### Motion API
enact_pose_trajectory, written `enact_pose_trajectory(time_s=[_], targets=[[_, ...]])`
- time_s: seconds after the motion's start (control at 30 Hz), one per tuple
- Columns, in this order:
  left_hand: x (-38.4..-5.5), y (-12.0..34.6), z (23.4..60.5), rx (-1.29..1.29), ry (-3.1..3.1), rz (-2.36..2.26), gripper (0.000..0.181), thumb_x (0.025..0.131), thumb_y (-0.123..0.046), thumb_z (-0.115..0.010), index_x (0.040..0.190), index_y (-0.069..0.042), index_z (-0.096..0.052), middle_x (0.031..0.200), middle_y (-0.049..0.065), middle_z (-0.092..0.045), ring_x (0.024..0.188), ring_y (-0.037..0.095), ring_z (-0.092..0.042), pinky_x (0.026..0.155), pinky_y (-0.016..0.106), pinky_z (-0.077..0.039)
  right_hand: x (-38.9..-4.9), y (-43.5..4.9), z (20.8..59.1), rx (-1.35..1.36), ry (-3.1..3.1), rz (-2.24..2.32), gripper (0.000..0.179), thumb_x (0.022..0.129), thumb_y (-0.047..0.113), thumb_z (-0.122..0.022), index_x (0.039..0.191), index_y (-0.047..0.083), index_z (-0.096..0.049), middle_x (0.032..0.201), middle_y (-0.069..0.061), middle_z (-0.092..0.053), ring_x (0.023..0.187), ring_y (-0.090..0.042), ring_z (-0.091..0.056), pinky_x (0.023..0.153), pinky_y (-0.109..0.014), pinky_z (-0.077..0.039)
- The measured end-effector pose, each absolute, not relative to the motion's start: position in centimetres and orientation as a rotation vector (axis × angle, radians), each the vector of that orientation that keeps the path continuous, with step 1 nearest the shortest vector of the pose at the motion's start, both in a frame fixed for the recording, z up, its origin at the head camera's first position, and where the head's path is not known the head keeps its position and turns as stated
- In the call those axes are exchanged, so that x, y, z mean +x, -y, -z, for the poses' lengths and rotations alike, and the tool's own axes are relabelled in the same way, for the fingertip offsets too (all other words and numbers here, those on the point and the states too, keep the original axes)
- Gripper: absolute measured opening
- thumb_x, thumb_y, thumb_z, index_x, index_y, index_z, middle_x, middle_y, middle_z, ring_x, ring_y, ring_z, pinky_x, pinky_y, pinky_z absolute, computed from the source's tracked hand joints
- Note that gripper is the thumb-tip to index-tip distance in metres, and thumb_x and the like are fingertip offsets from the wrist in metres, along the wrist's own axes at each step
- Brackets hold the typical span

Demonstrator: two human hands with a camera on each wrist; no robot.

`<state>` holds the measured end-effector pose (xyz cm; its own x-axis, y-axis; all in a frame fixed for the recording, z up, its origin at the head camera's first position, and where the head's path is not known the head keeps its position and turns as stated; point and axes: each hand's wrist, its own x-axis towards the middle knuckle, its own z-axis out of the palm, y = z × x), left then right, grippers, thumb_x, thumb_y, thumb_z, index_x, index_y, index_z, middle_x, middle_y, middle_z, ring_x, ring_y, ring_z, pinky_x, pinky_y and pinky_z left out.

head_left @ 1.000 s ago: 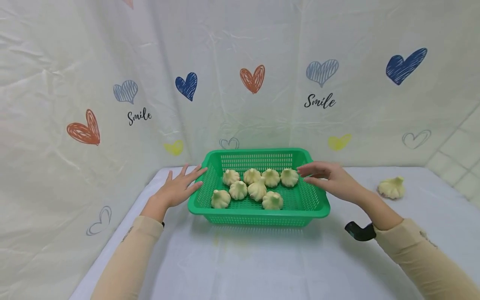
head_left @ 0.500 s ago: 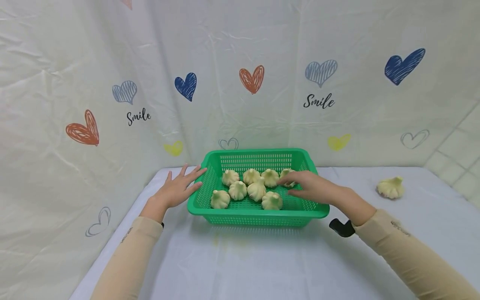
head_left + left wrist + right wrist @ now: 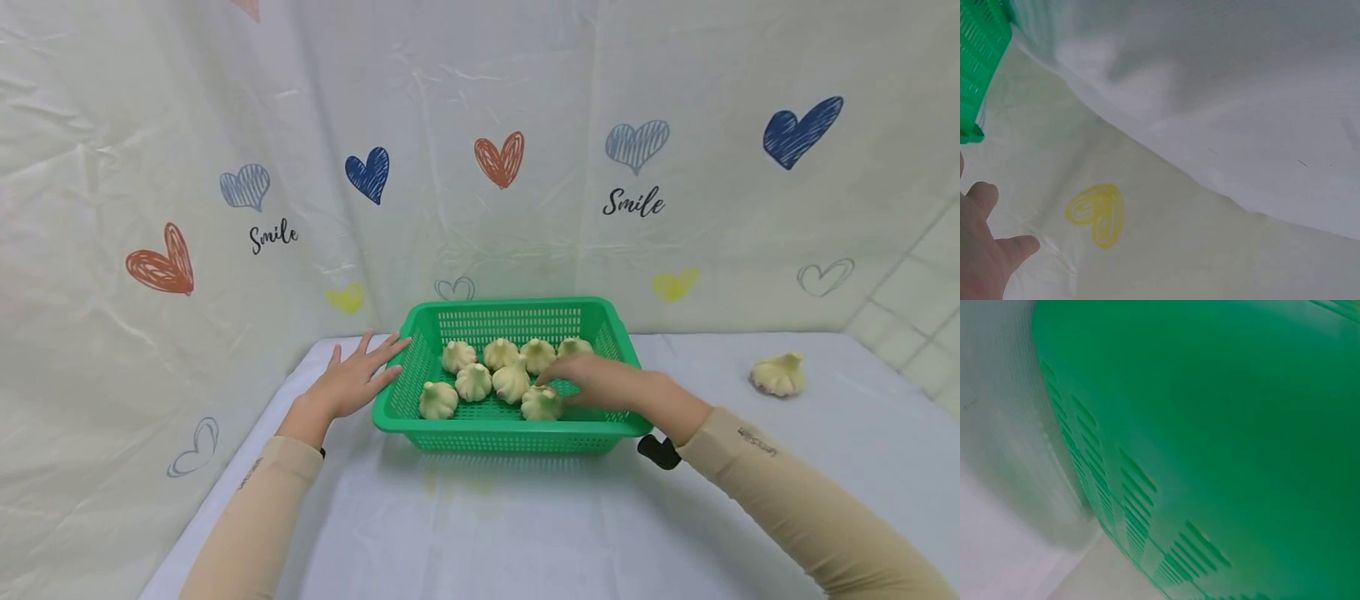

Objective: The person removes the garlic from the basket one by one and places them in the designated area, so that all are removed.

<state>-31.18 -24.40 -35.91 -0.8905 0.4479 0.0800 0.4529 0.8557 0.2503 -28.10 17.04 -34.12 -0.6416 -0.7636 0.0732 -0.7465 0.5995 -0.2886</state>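
A green perforated plastic basket (image 3: 472,427) stands on the table, holding several whitish garlic bulbs (image 3: 512,381). My left hand (image 3: 348,382) has its fingers spread, the tips at the basket's left rim; part of this hand (image 3: 985,250) also shows in the left wrist view. Over the basket's right side reaches my right hand (image 3: 600,385), its fingers and thumb bent about the front right garlic bulb (image 3: 542,405). Whether they pinch it is unclear. Only the outer basket wall (image 3: 1210,456) fills the right wrist view; that hand is hidden there.
Outside the basket, a single garlic bulb (image 3: 778,375) lies on the right of the white-covered table (image 3: 480,533). A white curtain (image 3: 420,100) with printed hearts hangs behind. A black wrist-worn device (image 3: 660,452) sits just beyond the basket's right front corner.
From the basket's right rim, my right hand has moved left and slightly down into the basket, reaching the front right garlic bulb. The left hand stays at the left rim.
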Motion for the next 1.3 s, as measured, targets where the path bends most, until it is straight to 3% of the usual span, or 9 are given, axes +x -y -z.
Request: enact_pose_trajectory(time_s=[0.2,0.4,0.63,0.87,1.3], targets=[[-31.2,24.5,36.0,-0.731,3.002,0.407,0.06,0.11,-0.05,-0.038,0.165,-0.029,-0.026,0.17,0.002,-0.019,0.155,0.042,-0.001,0.113,0.075,0.007,-28.5,-16.4,34.6,-1.326,-2.764,0.393,0.035,0.088,-0.003,-0.077,0.122,0.003,-0.072,0.122,-0.004,-0.071,0.11,-0.023,-0.067,0.09,-0.034,-0.056],[-31.1,24.4,36.0,-0.733,2.998,0.425,0.059,0.111,-0.047,-0.039,0.165,-0.029,-0.026,0.17,0.002,-0.02,0.155,0.042,-0.002,0.113,0.075,0.007,-28.8,-16.1,34.9,-1.198,-2.731,0.402,0.042,0.09,0.005,-0.079,0.13,0.005,-0.068,0.125,-0.003,-0.068,0.103,-0.014,-0.064,0.085,-0.031,-0.056],[-30.9,24.4,35.9,-0.734,3.001,0.432,0.059,0.111,-0.047,-0.039,0.165,-0.028,-0.026,0.17,0.002,-0.019,0.155,0.042,-0.002,0.114,0.075,0.006,-29.2,-15.8,35.5,-1.177,-2.717,0.395,0.047,0.091,0.011,-0.079,0.135,0.002,-0.063,0.121,-0.004,-0.068,0.072,-0.003,-0.051,0.081,-0.027,-0.054],[-31.1,24.5,36.0,-0.745,2.997,0.455,0.06,0.111,-0.049,-0.038,0.165,-0.028,-0.026,0.17,0.003,-0.019,0.155,0.042,-0.001,0.113,0.075,0.008,-28.9,-15.5,35.2,-1.14,-2.7,0.419,0.049,0.091,0.013,-0.08,0.135,0.002,-0.06,0.104,0.002,-0.066,0.067,-0.004,-0.048,0.073,-0.024,-0.051],[-30.9,24.4,35.7,-0.734,3.009,0.462,0.059,0.111,-0.046,-0.04,0.165,-0.028,-0.026,0.17,0.003,-0.018,0.156,0.039,0.003,0.114,0.074,0.009,-29.4,-15.5,35.6,-1.097,-2.637,0.59,0.042,0.088,0.002,-0.077,0.126,0.004,-0.058,0.102,0.0,-0.062,0.07,-0.007,-0.049,0.068,-0.024,-0.048]])
